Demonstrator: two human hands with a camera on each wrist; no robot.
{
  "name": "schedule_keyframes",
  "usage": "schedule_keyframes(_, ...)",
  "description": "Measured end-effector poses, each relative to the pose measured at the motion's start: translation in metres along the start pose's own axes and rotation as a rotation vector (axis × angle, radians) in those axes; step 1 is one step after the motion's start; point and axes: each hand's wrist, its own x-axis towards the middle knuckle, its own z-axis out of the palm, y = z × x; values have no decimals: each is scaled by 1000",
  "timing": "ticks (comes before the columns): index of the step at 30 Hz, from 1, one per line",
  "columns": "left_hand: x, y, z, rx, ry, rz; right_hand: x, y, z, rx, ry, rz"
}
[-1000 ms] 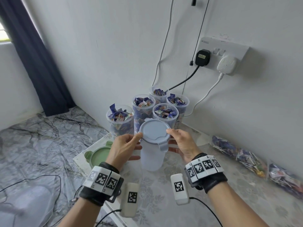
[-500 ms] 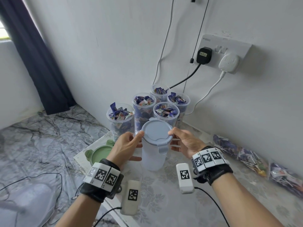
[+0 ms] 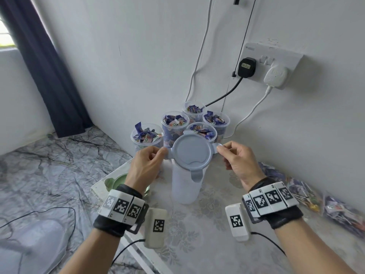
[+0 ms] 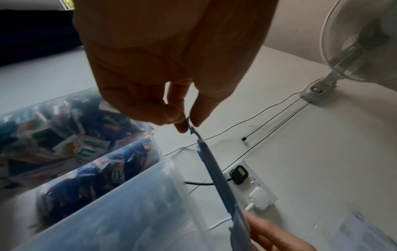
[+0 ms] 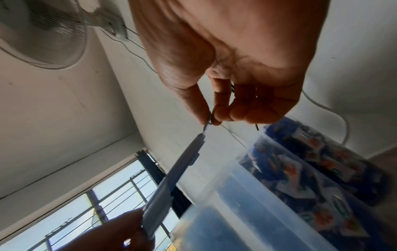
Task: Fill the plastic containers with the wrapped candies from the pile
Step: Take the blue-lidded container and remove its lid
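Observation:
A tall translucent plastic container [image 3: 184,186] stands on the table in front of me, and I cannot see into it. Its pale blue lid [image 3: 192,153] is held level just above the mouth, with a gap showing in both wrist views. My left hand [image 3: 163,152] pinches the lid's left flap and my right hand [image 3: 221,149] pinches its right flap. The front flap hangs down. Behind stand several open containers [image 3: 147,135] full of blue wrapped candies. The left wrist view shows the same pinch [image 4: 188,122] on the lid's edge [image 4: 217,171]; the right wrist view shows my right hand [image 5: 209,120] on the lid [image 5: 171,183].
Clear bags of wrapped candies [image 3: 296,192] lie along the wall at the right. A green lidded tub [image 3: 118,180] sits at the table's left corner. A wall socket [image 3: 270,64] with two plugs and hanging cables is above. A white fan [image 3: 29,244] stands on the floor, lower left.
Both hands went from the container's sides to the lid's side flaps. The flaps now stick out sideways and the lid has come up off the rim.

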Motion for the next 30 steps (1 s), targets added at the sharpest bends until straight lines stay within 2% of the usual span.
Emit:
schedule_keyframes(3,-11,12,-13,-141,-17,49,-17,-21,1,11,50,-107)
schedule_keyframes(7,-28,12,-45,-269,-20,80,-40,-37,18,96,6,-152)
schedule_keyframes(12,-44,-6,-86,-330,3,31,-60,-39,54,267,-100,-117)
schedule_keyframes(18,-51,-40,-124,-350,41,-47,-79,-28,100,412,-222,3)
schedule_keyframes(22,-39,-70,-136,-254,88,-67,-76,0,131,270,-263,22)
schedule_keyframes(26,-16,-105,-138,-57,103,-63,-61,39,160,-35,-262,-35)
schedule_keyframes(30,4,-134,-139,157,97,-1,-47,61,179,-277,-287,-97)
